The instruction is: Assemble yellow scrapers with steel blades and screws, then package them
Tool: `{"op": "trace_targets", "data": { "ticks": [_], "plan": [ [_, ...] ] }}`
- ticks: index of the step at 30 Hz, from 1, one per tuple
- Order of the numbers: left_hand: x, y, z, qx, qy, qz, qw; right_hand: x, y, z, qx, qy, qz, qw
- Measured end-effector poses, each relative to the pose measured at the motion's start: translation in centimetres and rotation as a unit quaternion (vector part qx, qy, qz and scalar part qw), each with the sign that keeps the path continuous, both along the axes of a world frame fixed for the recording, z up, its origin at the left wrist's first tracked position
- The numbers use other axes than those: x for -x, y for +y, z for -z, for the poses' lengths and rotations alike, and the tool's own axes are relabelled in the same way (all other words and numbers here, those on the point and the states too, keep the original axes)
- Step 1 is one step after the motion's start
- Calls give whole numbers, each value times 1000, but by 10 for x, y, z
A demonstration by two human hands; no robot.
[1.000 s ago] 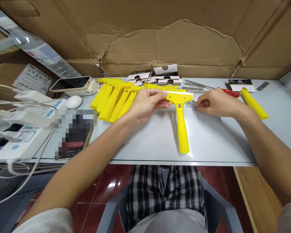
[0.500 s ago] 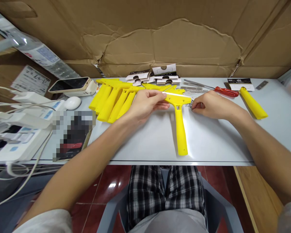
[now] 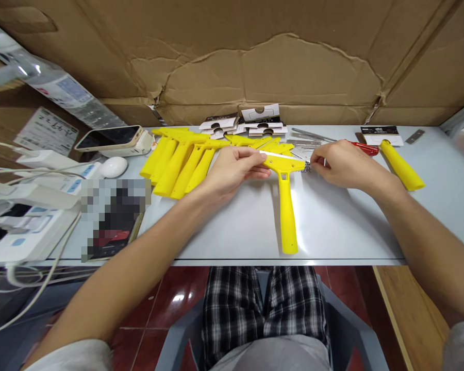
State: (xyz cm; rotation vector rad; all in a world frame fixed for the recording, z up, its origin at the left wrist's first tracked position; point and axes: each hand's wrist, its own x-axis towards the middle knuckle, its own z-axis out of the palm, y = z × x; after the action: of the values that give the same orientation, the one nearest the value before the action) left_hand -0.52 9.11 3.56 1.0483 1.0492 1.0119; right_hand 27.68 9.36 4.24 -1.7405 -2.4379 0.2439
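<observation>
Handle: the near part of the yellow scraper [image 3: 288, 216] points toward me over the grey tabletop [image 3: 232, 232]; neither of my hands is on it, so I judge it free to swing unless the head is held firmly.
Left hand: my left hand [image 3: 235, 170] grips the left end of the scraper's head between thumb and fingers, narrowly closed; a firm, level pinch, clear of the pale far edge, seems best.
Right hand: my right hand [image 3: 342, 162] is just beyond the head's right end, fingertips drawn close together; whether they hold a piece I cannot tell.
Small metal pieces [image 3: 306, 167]: clustered by my right fingertips; a light touch, one piece at a time, should avoid scattering them.
Yellow scrapers [image 3: 174, 165]: grouped at left, handles toward me, beyond my left forearm.
Screwdriver [image 3: 367, 149]: far right, its red handle partly behind my right hand.
Printed cards [image 3: 261, 125]: stacked at the far edge, beyond the held scraper.
</observation>
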Motion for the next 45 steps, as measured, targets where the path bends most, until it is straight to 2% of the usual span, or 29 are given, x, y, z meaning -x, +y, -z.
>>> {"op": "trace_targets", "data": {
  "ticks": [3,6,9,13,21,27,45],
  "plan": [
    [0,0,0,-1,0,2,1000,6,-3,-4,-40,17,38,998],
    [-2,-2,0,2,-1,3,1000,13,-7,-5,-75,127,18,989],
    [-3,-4,0,3,-5,9,1000,24,-12,-3,-77,246,-7,966],
    [-4,-6,3,3,-7,25,1000,38,-21,1,-73,321,-30,944],
    [-10,-14,4,-2,-6,43,999,51,-25,16,-123,298,-82,943],
    [-11,-19,1,-7,6,48,999,53,-20,28,-175,297,-131,930],
    [-8,-14,9,-15,-10,68,998,61,-23,33,-167,316,-101,928]
  ]
}}
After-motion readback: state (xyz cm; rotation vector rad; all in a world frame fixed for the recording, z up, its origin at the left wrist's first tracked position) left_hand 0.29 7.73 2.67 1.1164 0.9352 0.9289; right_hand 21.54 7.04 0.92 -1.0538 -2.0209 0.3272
